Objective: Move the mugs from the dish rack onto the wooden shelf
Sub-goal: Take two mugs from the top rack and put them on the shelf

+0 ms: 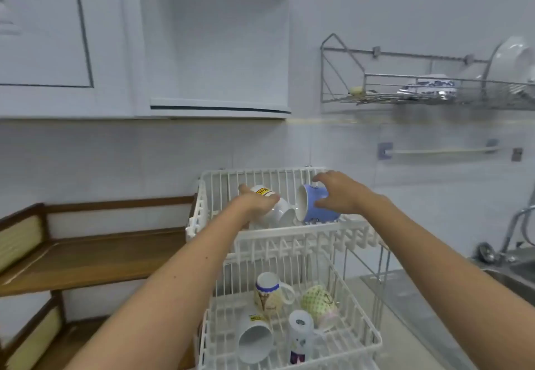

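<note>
Mugs fill both tiers of a white wire dish rack (289, 242) on a kitchen counter as a person reaches into its upper tier with both bare hands. The left hand (254, 203) is wrapped around a white mug with a yellow label (275, 210), which lies tilted on its side at the left of the upper tier, mouth facing the camera. The right hand (338, 193) has fingers curled over a blue mug (314, 206), thumb against its lower side; this mug also lies on its side, just right of the white one, their rims close or touching.

In the lower tier of the rack sit four more mugs: a cream mug with a blue band (269, 294) at back left, a green-patterned mug (317, 301) at back right, a second white mug with a yellow label (256, 340) on its side at front left, and a tall white mug with a purple print (299, 335) at front right.

Left of the rack stands the wooden shelf (95, 256), its upper board bare, with woven side panels. Above and to the right of the rack, a wall-mounted metal rack (405, 86) holds plates and bowls; a steel sink (515, 271) lies at far right.
</note>
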Demonstrator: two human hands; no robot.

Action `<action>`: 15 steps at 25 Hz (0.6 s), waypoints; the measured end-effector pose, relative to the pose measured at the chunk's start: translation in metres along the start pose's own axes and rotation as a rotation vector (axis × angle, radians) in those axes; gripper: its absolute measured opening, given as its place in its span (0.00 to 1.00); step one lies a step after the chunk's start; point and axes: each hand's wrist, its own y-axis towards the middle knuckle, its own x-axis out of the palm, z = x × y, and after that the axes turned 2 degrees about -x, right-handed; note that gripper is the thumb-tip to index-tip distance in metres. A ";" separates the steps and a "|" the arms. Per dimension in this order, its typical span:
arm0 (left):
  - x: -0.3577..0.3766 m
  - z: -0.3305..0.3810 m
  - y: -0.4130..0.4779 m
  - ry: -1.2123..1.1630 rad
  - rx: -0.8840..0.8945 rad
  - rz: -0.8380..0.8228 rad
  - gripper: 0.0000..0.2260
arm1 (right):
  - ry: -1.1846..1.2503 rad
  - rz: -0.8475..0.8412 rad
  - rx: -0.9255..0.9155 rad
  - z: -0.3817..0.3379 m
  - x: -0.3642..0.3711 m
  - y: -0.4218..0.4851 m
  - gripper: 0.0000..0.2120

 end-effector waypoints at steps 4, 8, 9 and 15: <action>0.025 0.010 0.020 -0.128 -0.102 -0.033 0.50 | -0.115 -0.287 -0.076 0.018 0.010 0.029 0.46; 0.030 0.013 0.031 -0.116 -0.196 -0.043 0.56 | -0.070 -0.264 -0.171 0.028 0.023 0.045 0.47; 0.032 0.013 0.034 -0.150 -0.186 -0.006 0.56 | -0.033 -0.256 -0.178 0.032 0.027 0.048 0.47; 0.030 0.013 0.034 -0.390 -0.156 0.051 0.47 | -0.062 -0.139 -0.162 0.034 0.039 0.054 0.44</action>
